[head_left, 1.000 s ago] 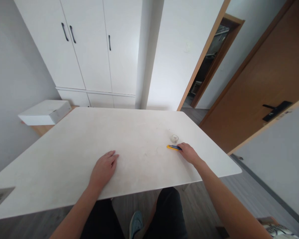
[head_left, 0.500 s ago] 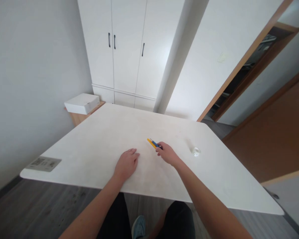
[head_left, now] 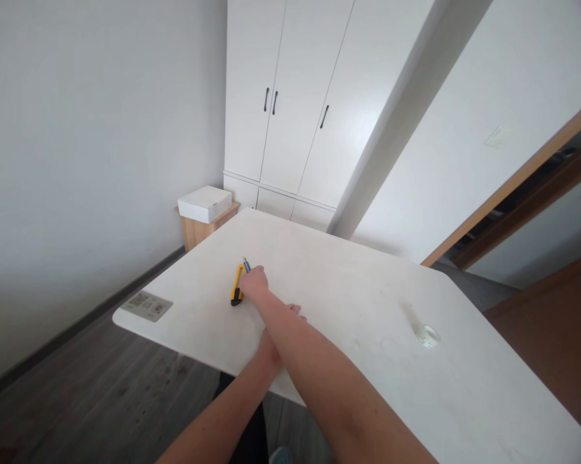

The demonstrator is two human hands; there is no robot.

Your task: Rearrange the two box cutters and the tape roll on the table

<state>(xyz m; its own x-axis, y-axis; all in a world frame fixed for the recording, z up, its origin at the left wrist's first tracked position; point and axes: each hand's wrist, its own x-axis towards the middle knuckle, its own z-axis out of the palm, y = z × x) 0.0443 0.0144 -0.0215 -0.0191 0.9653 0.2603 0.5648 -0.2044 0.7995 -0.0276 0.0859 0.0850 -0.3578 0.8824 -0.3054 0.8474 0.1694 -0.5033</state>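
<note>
My right hand [head_left: 255,281] has reached across to the left over the white table [head_left: 348,283]. Its fingers are closed on a blue pen [head_left: 246,264], whose tip sticks out past them. A yellow utility knife [head_left: 236,287] with a black end lies on the tabletop just left of these fingers; whether they still touch it I cannot tell. My left hand [head_left: 296,310] rests flat on the table beneath my right forearm, which hides most of it. Only some outstretched fingertips show, with nothing seen in them.
A clear roll of tape [head_left: 428,336] sits on the right part of the table. On the left corner is a grey printed label [head_left: 146,306]. Beyond the table stand a white box [head_left: 204,204] on a wooden cabinet [head_left: 196,233] and a white wardrobe [head_left: 314,84].
My right hand has crossed over my left arm to the left side. The yellow utility knife, earlier held with the pen, now lies beside the hand. The view has turned left.
</note>
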